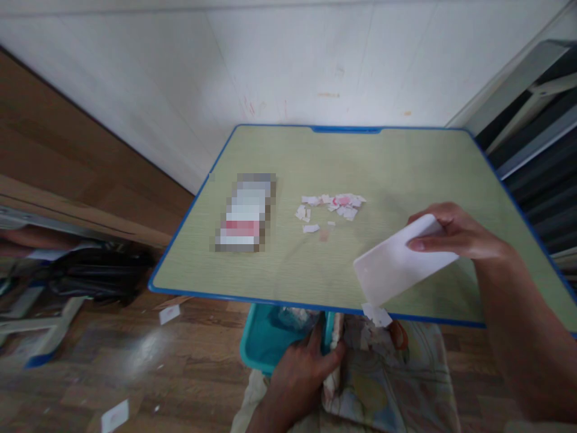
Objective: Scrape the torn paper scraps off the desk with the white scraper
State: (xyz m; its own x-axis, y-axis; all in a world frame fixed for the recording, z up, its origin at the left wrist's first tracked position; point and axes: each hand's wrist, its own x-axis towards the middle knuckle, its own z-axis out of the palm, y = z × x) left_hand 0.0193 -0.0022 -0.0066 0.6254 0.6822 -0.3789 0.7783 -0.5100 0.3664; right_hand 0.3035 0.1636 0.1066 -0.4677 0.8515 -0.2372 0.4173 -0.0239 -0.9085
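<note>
My right hand (444,231) is closed on a flat white rectangular card (396,258), thumb on its near face. The card tilts over the front of the table (279,270), its lower corner by a few paper scraps (377,314) at the edge. Below the tabletop, my left hand (303,371) grips the right rim of a teal plastic bin (259,340). Crumpled, pale material (300,317) shows inside the bin, partly hidden by the table. Torn white and pink paper pieces (347,204) lie scattered mid-table.
A pixelated phone-shaped object (246,213) lies on the table's left side. A patterned cushion (383,385) sits below the front edge, right of the bin. Paper pieces (170,314) are on the wooden floor (180,373). A white wall (288,66) stands behind.
</note>
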